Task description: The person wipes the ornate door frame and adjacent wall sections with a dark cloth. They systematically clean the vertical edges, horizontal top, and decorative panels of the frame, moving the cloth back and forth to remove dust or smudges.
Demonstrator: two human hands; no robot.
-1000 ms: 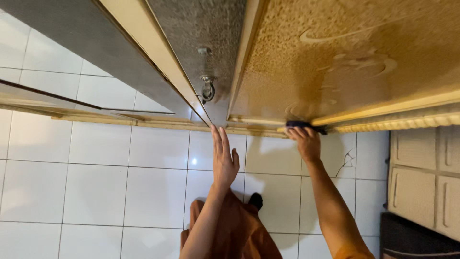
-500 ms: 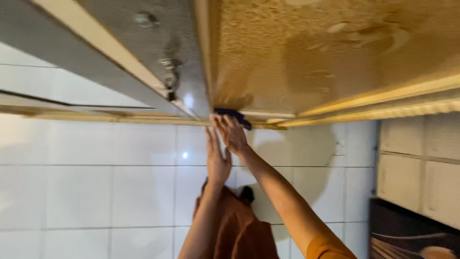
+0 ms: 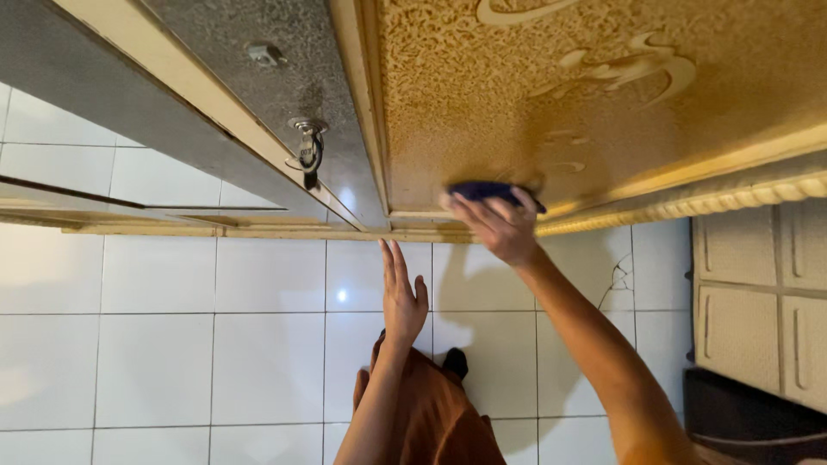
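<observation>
Fingers [image 3: 482,211] of right hand [image 3: 500,228] cover dark cloth [image 3: 482,189] | cloth mostly hidden

Home interior, likely a doorway or entry. White glossy floor tiles [image 3: 172,344] with dark grout lines. Wooden door [image 3: 603,95] with a textured golden panel and carved swirls, pale wood frame [image 3: 362,103]. Grey metal door [image 3: 284,95] beside it with a latch [image 3: 307,146]. Panelled cabinet [image 3: 758,293] at right.
</observation>
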